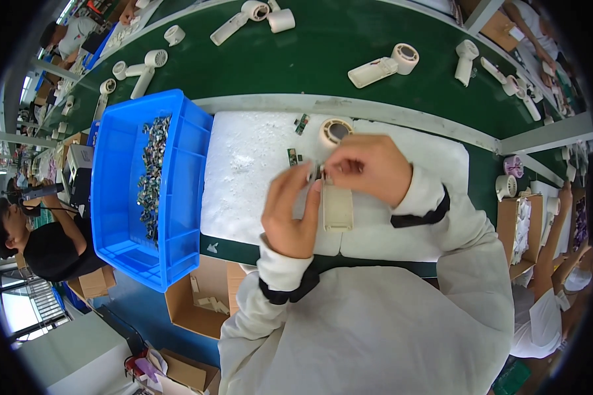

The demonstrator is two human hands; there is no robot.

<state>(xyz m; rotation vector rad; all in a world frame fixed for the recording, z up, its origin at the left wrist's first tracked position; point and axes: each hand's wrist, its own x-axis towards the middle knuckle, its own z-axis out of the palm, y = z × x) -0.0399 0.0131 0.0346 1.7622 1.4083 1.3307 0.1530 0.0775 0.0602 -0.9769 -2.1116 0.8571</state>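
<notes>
Over a white foam pad [237, 197], both my hands work close together at a handheld fan. Its round cream head [336, 131] shows beyond my fingers, and its pale handle [338, 212] lies below them; the join between is covered. My left hand [291, 214] pinches thumb and fingers at a small greyish part [316, 172] that is too blurred to name. From the right, my right hand [372, 169] bends its closed fingers to the same spot; what they hold is hidden. Beside the fan head lie a small green circuit board [301, 124] and another green board [292, 157].
To the left stands a blue bin [181, 197] holding many circuit boards [153, 178]. Beyond a metal rail, a green conveyor belt [310, 66] carries several fans, including one fan [406, 58]. Below the bin is a cardboard box [201, 299]. Other people are at both sides.
</notes>
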